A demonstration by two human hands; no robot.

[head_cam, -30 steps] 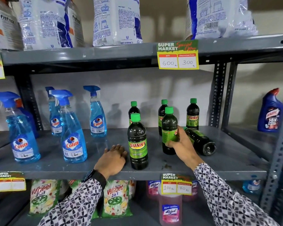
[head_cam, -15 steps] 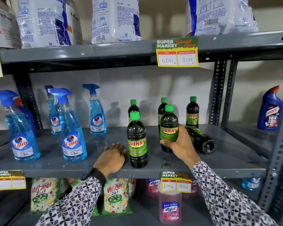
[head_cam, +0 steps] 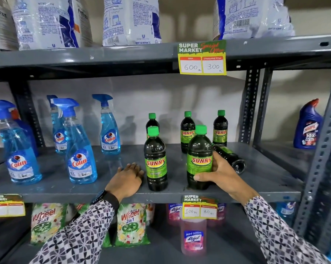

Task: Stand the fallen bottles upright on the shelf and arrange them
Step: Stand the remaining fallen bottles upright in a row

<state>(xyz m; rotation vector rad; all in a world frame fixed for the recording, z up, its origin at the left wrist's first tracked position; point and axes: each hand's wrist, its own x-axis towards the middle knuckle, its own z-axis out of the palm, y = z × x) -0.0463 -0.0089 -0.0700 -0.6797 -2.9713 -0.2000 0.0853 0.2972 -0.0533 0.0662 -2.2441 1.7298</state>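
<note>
Dark Sunny bottles with green caps stand on the grey middle shelf (head_cam: 265, 180). My right hand (head_cam: 221, 175) grips one upright bottle (head_cam: 199, 149) near the shelf's front edge. Another upright bottle (head_cam: 155, 159) stands just left of it, beside my left hand (head_cam: 127, 178), which lies flat on the shelf holding nothing. Three more upright bottles stand at the back: one (head_cam: 152, 121), one (head_cam: 187, 130) and one (head_cam: 220, 128). One fallen bottle (head_cam: 229, 157) lies on its side behind my right hand, its base toward me.
Blue Colin spray bottles (head_cam: 80, 149) stand on the left half of the shelf. Detergent bags (head_cam: 131, 20) fill the shelf above. A price tag (head_cam: 202, 58) hangs from its edge. A Harpic bottle (head_cam: 308, 126) stands in the right bay. Wheel packs (head_cam: 132, 223) and Lizol bottles (head_cam: 193, 237) sit below.
My right hand has drawn the gripped bottle forward toward the front edge and turned its label to face me. The left hand has stayed flat on the shelf.
</note>
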